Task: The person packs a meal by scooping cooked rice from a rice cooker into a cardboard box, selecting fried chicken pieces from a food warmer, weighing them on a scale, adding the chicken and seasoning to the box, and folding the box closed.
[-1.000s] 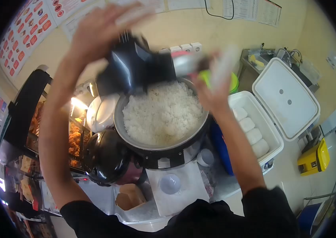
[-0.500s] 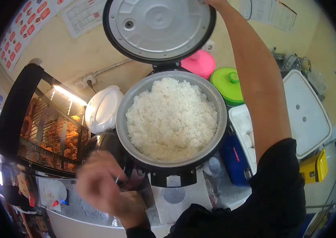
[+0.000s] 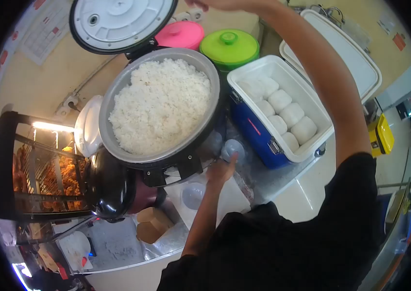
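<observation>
Reach with hands well apart: extending left hand to plastic cup at fingertips, likely light, slippery, best pinched at rim; holding right hand beside rice-cooker lid, with grips unclear.

Black-sleeved right arm raised, bare right hand partly out of view; bare left hand lower, forearm reaching forward.
</observation>
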{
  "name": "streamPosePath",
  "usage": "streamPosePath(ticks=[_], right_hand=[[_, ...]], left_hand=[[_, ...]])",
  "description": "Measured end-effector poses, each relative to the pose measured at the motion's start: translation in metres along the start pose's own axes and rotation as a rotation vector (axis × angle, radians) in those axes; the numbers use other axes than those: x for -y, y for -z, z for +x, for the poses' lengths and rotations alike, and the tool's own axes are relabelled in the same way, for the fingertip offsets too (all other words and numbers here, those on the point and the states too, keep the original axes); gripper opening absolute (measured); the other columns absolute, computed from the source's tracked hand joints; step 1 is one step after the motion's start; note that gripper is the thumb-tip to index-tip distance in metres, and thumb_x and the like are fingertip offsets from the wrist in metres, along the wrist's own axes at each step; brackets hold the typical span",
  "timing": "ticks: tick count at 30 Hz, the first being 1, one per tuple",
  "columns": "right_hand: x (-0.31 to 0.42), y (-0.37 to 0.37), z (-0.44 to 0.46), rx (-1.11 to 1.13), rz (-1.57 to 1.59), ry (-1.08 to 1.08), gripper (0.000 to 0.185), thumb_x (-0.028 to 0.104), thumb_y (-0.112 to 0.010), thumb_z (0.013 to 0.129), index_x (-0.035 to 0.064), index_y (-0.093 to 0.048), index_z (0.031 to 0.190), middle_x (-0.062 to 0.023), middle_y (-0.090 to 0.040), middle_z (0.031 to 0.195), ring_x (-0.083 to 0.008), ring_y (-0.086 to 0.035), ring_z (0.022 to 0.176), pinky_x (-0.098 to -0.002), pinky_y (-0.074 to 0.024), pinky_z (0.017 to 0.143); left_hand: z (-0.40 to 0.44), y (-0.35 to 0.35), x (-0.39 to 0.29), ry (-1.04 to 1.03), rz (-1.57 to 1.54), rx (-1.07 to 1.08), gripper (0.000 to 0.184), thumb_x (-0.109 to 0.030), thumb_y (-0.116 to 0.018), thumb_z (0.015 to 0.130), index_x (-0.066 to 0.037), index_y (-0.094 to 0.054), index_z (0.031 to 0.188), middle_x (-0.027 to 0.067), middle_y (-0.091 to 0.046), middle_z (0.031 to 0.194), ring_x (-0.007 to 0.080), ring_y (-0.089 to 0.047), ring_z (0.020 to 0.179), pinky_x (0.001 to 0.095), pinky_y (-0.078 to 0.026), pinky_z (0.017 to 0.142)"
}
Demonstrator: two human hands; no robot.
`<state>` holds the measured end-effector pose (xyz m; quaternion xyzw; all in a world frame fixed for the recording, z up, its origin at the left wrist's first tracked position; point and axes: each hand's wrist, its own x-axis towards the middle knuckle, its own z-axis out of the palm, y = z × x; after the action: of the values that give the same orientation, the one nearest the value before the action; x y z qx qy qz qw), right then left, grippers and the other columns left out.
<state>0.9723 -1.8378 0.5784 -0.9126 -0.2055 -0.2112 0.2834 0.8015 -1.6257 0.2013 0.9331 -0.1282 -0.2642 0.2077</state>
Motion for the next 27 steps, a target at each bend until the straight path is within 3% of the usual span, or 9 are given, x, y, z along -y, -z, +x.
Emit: streamPosePath(ticks=[4,6,7,9,14,18,21,24,27], right_hand=[[0.027,-0.014,-0.037,0.146,-0.014,-0.031,0.030,0.021,-0.052,0.089,0.0002,-0.060,0.109,-0.0150,-0.065,0.080,-0.0305,-0.062,0.073,-0.0388,-0.0486,0.066],[0.002,-0.036,-0.043,0.066,-0.131,0.241,0.028,0.016,-0.050,0.086,0.0015,-0.060,0.109,-0.0184,-0.066,0.084,-0.0337,-0.063,0.078,-0.0430,-0.0488,0.072],[-0.006,-0.039,-0.044,0.238,-0.237,0.113,0.029,0.014,-0.050,0.084,0.0019,-0.060,0.109,-0.0192,-0.066,0.088,-0.0355,-0.063,0.082,-0.0447,-0.0482,0.075],[-0.012,-0.050,-0.048,0.467,-0.440,-0.020,0.028,0.013,-0.051,0.081,0.0025,-0.062,0.103,-0.0205,-0.065,0.091,-0.0375,-0.063,0.084,-0.0477,-0.0482,0.074],[-0.039,-0.103,-0.018,0.688,-0.783,-0.077,0.024,0.015,-0.054,0.077,0.0064,-0.065,0.097,-0.0195,-0.065,0.091,-0.0372,-0.063,0.088,-0.0479,-0.0499,0.076],[-0.040,-0.129,0.020,0.731,-0.825,-0.068,0.024,0.016,-0.062,0.072,0.0034,-0.067,0.092,-0.0195,-0.066,0.092,-0.0349,-0.066,0.089,-0.0449,-0.0528,0.075],[-0.049,-0.149,0.016,0.732,-0.822,0.063,0.025,0.017,-0.064,0.071,0.0023,-0.068,0.091,-0.0195,-0.067,0.090,-0.0347,-0.067,0.087,-0.0448,-0.0540,0.071],[-0.045,-0.148,-0.012,0.728,-0.729,0.017,0.023,0.016,-0.062,0.071,0.0049,-0.068,0.090,-0.0189,-0.067,0.083,-0.0357,-0.067,0.081,-0.0470,-0.0541,0.064],[-0.025,-0.129,-0.037,0.791,-0.694,-0.047,0.023,0.012,-0.058,0.072,0.0071,-0.066,0.093,-0.0191,-0.066,0.080,-0.0361,-0.067,0.078,-0.0475,-0.0540,0.062]], left_hand=[[0.035,-0.047,-0.006,-0.015,-0.091,-0.186,0.047,-0.042,-0.049,0.087,0.002,-0.067,0.085,0.0262,-0.066,0.098,0.0435,-0.063,0.096,0.0501,-0.050,0.084],[0.025,-0.058,0.009,-0.196,-0.018,-0.231,0.034,-0.032,-0.052,0.084,-0.002,-0.068,0.081,0.0220,-0.067,0.096,0.0423,-0.065,0.088,0.0491,-0.052,0.081],[0.020,-0.058,0.020,-0.353,0.084,-0.204,0.028,-0.027,-0.053,0.082,-0.005,-0.069,0.078,0.0193,-0.068,0.095,0.0413,-0.066,0.084,0.0483,-0.052,0.079],[-0.003,-0.047,0.027,-0.281,-0.235,-0.200,0.026,-0.029,-0.055,0.081,-0.008,-0.068,0.074,0.0172,-0.068,0.095,0.0385,-0.066,0.082,0.0476,-0.053,0.076],[-0.047,-0.033,0.037,-0.182,-0.308,0.028,0.038,-0.039,-0.064,0.076,-0.008,-0.066,0.098,0.0137,-0.069,0.096,0.0321,-0.066,0.092,0.0419,-0.051,0.080],[-0.051,0.000,0.015,-0.183,-0.266,0.211,0.049,-0.045,-0.061,0.080,-0.011,-0.060,0.115,0.0165,-0.065,0.108,0.0355,-0.061,0.102,0.0453,-0.049,0.086],[-0.040,-0.042,0.027,-0.422,-0.060,0.023,0.052,-0.043,-0.061,0.081,-0.011,-0.057,0.122,0.0199,-0.063,0.110,0.0362,-0.061,0.103,0.0448,-0.050,0.085],[-0.020,-0.054,0.032,-0.446,-0.078,0.317,0.049,-0.023,-0.055,0.081,-0.008,-0.054,0.127,0.0233,-0.059,0.119,0.0372,-0.057,0.110,0.0449,-0.047,0.094],[-0.032,-0.021,0.035,-0.448,-0.363,0.299,0.050,-0.018,-0.054,0.081,-0.004,-0.052,0.129,0.0218,-0.059,0.121,0.0362,-0.059,0.110,0.0431,-0.047,0.094]])
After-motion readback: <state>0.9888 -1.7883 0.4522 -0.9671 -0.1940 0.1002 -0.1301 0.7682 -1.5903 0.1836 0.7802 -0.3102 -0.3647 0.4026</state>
